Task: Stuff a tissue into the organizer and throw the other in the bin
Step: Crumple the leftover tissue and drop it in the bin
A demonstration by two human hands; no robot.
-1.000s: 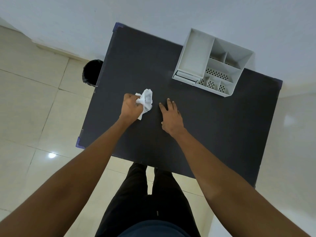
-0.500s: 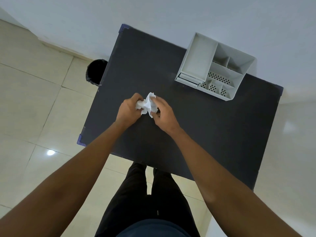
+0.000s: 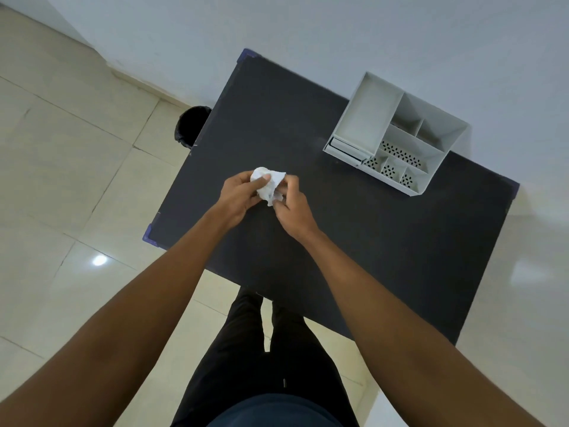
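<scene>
Both hands over the dark table (image 3: 354, 241): left hand (image 3: 237, 197) and right hand (image 3: 292, 208) each pinch one crumpled white tissue (image 3: 267, 184) between them. Only one tissue visible. One white organizer (image 3: 397, 134), far right of the hands, several compartments. One black bin (image 3: 191, 126) on the floor, far left.

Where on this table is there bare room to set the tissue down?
Nearly the whole table is bare: the stretch between both hands and the organizer, the near right part, and the far left corner by the bin. Only the far right corner, under the organizer, is taken.
</scene>
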